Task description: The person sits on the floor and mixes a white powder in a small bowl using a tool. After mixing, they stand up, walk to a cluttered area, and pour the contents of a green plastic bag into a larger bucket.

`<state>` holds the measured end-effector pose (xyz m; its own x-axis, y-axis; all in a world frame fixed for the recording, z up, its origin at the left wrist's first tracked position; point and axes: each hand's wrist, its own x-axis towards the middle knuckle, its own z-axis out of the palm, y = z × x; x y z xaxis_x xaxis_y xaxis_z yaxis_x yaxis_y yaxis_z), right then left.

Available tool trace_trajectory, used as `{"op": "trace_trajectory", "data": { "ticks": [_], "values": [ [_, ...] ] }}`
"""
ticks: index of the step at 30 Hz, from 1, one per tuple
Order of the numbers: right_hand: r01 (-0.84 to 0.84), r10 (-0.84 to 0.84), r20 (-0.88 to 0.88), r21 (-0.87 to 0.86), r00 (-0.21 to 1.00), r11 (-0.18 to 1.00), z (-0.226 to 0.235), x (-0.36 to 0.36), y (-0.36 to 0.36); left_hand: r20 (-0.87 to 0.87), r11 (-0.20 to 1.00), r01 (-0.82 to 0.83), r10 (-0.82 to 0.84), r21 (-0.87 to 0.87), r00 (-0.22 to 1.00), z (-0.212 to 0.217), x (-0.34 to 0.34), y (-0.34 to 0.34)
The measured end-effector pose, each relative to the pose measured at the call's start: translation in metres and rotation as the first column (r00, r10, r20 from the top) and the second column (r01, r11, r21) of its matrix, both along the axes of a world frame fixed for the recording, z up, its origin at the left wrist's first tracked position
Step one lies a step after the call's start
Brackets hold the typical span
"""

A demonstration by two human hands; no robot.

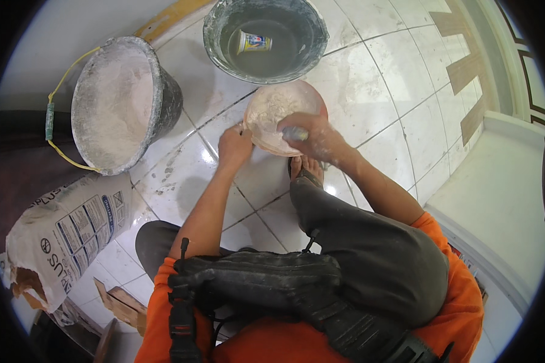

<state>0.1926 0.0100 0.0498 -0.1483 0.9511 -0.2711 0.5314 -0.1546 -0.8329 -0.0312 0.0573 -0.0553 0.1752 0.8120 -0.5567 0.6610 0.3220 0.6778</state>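
A round pinkish bowl (318,98) stands on the tiled floor in front of my feet, with a pale, lumpy plaster-like mix (277,107) inside. My left hand (235,144) is closed on the bowl's near left rim. Over the right part of the bowl, my right hand (312,134) wraps round a rounded grey-yellow handle (295,133); whatever lies beyond that handle is hidden by the hand and the mix. Just behind the bowl is a dark bucket (215,55) of greyish water, where a small printed cup (254,42) floats.
To the left, a tilted-looking dark bucket (169,91) with a yellow cord handle holds pale powder. Nearer, a torn paper sack (82,233) slumps beside a piece of cardboard (121,305). A white ledge (496,181) runs along the right. My sandalled foot (307,169) almost meets the bowl.
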Motion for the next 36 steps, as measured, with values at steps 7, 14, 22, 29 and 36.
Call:
{"op": "trace_trajectory", "data": {
  "ticks": [7, 14, 22, 29, 36],
  "values": [
    [-0.065, 0.068, -0.019, 0.122, 0.998, 0.99, 0.014, 0.018, 0.036, -0.042, 0.945, -0.308, 0.305, -0.11, 0.951, 0.033, 0.019, -0.04],
    [-0.567, 0.5, 0.277, 0.282, 0.82, 0.774, -0.025, 0.008, 0.019, -0.05, 0.983, -0.128, 0.122, -0.135, 0.991, 0.006, 0.015, -0.054],
    [0.041, -0.044, 0.084, 0.043, 0.996, 0.998, 0.018, 0.028, 0.005, -0.079, 0.981, -0.12, 0.133, 0.155, 0.988, 0.03, 0.006, -0.004],
    [-0.123, 0.074, 0.201, 0.244, 0.977, 0.962, -0.033, 0.02, 0.016, -0.048, 0.996, -0.084, 0.084, 0.008, 0.995, 0.028, 0.022, -0.053],
    [-0.223, 0.172, 0.255, 0.189, 0.952, 0.956, -0.003, 0.015, -0.019, -0.04, 0.998, -0.038, 0.04, 0.047, 0.998, 0.035, 0.001, -0.017]
  ]
}}
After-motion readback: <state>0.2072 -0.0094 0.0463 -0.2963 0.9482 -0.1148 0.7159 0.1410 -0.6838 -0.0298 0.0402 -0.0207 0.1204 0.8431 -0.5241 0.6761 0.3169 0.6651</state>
